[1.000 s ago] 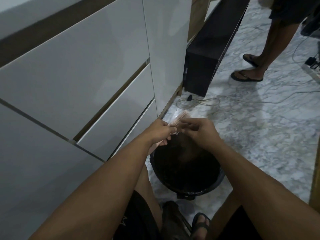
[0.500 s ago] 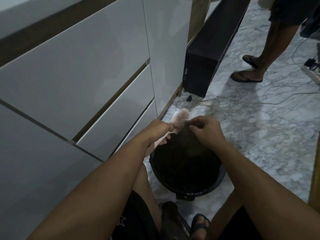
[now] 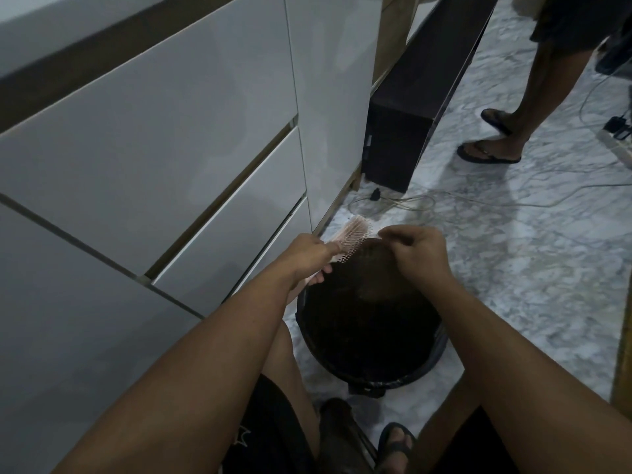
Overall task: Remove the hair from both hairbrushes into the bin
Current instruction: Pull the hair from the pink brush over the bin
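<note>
Marble floor beside white drawers bears black bin.

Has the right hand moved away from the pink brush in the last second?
Yes. The right hand has pulled slightly right, off the pink hairbrush bristles, toward the far rim of the black bin, fingers pinched.

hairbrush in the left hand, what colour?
Pale pink plastic paddle hairbrush, bristles included; clearest in the head view, held over the black bin.
</note>
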